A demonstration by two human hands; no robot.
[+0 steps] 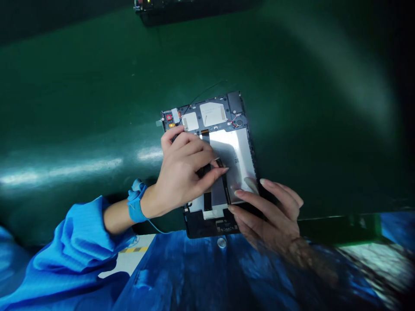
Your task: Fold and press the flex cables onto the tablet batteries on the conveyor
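An opened tablet (240,147) lies tilted on the bench, its bare inside facing up with a silvery panel. My left hand (186,166) reaches across its left half, thumb and index finger closed on the upper end of a narrow black flex cable (226,190). Another dark ribbon (207,201) runs down the panel, partly covered by that hand. At the cable's lower end, my right hand (270,211) has its thumb tip close to or touching the cable. Its other fingers are spread over the tablet's right edge.
A green mat (97,103) covers the bench, with glare on the left. At the far edge stands a dark box-like object (194,11). A thin black wire (207,90) sticks up past the tablet's top. A blue wrist strap (136,203) with a cord circles my left wrist.
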